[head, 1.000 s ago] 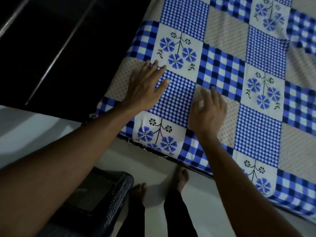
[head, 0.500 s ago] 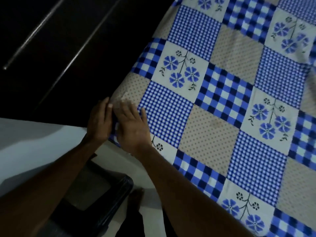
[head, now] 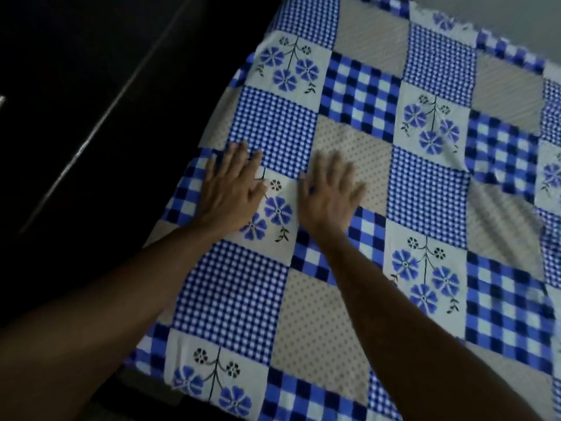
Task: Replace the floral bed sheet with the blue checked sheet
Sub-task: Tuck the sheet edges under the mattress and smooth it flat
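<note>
The blue checked sheet (head: 425,183) lies spread flat, filling the view from 12 through 6 o'clock. Both hands rest palm-down on it near its 9 o'clock edge: the left hand (head: 232,192) and, at its 3 o'clock, the right hand (head: 329,196), fingers (head: 337,162) straight, splayed, gripping nothing.

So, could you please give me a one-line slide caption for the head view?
Head view: left hand and right hand lie flat, fingers spread, on the blue checked sheet.
</note>
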Demonstrator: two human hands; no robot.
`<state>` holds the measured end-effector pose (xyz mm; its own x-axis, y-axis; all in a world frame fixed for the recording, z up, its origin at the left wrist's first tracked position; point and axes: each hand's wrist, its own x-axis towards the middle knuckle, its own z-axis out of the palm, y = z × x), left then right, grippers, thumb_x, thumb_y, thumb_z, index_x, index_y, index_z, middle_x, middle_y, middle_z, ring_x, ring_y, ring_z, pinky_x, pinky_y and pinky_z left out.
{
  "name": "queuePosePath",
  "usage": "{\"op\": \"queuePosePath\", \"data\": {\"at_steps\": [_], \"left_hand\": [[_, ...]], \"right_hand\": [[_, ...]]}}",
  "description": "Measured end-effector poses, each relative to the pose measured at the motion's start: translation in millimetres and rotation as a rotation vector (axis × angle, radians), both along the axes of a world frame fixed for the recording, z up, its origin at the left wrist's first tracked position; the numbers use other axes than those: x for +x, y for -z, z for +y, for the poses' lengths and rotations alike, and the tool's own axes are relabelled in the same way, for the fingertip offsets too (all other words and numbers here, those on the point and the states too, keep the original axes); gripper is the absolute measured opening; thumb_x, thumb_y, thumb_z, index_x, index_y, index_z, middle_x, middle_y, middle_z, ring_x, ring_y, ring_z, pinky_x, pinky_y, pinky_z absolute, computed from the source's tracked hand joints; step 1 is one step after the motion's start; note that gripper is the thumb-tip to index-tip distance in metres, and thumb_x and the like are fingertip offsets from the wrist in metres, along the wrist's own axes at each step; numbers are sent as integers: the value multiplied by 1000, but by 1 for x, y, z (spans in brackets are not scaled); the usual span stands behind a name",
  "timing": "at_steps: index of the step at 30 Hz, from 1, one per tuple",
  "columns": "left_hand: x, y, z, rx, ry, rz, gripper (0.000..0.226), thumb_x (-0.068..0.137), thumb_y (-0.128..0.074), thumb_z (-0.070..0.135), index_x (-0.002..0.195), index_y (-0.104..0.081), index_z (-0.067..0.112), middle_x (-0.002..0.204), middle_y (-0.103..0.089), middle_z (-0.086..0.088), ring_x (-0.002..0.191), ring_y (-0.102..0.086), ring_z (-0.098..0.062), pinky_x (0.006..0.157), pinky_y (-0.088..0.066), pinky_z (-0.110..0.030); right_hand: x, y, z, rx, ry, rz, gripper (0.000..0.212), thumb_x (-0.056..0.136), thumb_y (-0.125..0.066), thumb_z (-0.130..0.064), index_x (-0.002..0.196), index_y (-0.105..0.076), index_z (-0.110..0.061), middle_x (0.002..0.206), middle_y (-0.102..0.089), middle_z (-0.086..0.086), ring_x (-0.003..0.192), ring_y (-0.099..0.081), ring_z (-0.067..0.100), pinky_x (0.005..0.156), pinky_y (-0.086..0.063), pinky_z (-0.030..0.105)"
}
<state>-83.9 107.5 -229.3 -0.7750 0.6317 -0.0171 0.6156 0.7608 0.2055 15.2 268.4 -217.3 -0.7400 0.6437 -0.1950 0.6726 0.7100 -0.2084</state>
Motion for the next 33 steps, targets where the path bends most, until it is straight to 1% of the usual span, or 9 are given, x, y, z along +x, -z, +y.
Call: {"op": "queuePosePath", "data": {"at_steps": [5,10,13,17,20,25,27,30,33], "left_hand": [[-69,7,-25,230,-573,-488,56,106,-28,43,152,-33,12,155,-38,-17,141,-37,-35,116,-29,-43],[-99,14,-21,630,-897,-996,41,110,-23,19,146,-35,5,145,-44,-19,138,-40,-30,108,-29,-24],[-104,9,-19,548,-812,-883,45,109,-27,30,134,-53,2,121,-57,-14,111,-55,-26,90,-43,-29],[-105,15,-18,559,-711,-649,53,104,-34,45,130,-58,6,129,-61,-18,119,-57,-34,102,-44,-44],[-106,13,-8,620,-574,-470,64,99,-30,52,148,-42,12,149,-47,-14,136,-44,-28,113,-35,-41],[-141,8,24,842,-549,-583,73,94,-31,60,144,-45,9,141,-51,-20,129,-51,-31,109,-40,-51],[-155,3,37,932,-619,-673,64,97,-36,50,148,-40,12,148,-45,-17,134,-47,-27,113,-38,-47],[-175,-4,63,1038,-648,-768,65,97,-45,48,143,-47,2,144,-49,-20,133,-48,-32,113,-38,-47],[-182,-3,83,793,-469,-788,68,96,-44,50,142,-48,0,147,-47,-21,137,-43,-33,118,-30,-44]], "right_hand": [[-99,-1,-81,-74,-341,84,58,105,-13,-48,160,-9,-30,168,4,0,154,13,26,120,11,58],[-149,-5,-78,-132,-628,196,50,100,-40,-35,149,-43,-24,160,-34,1,151,-21,26,123,-8,54],[-148,1,-39,-57,-511,326,46,99,-45,-35,143,-52,-21,155,-43,5,148,-29,30,123,-14,53],[-177,4,-16,11,-432,111,54,104,-27,-51,155,-31,-32,167,-16,0,155,-2,27,123,3,56],[-225,2,-27,103,-571,-55,58,99,-30,-55,151,-37,-32,164,-24,-1,154,-3,29,118,6,65],[-296,-1,-27,187,-813,-364,57,101,-41,-41,154,-32,-21,161,-31,8,152,-19,29,122,-5,56],[-303,-10,-22,100,-839,-284,44,101,-45,-35,141,-50,-18,147,-50,8,140,-41,26,120,-21,45],[-277,-17,1,68,-682,194,31,96,-45,-30,106,-70,-14,110,-71,10,108,-65,30,107,-39,42],[-238,-11,46,134,-381,386,41,98,-38,-35,126,-64,-21,136,-61,7,133,-50,27,117,-25,54]]}}
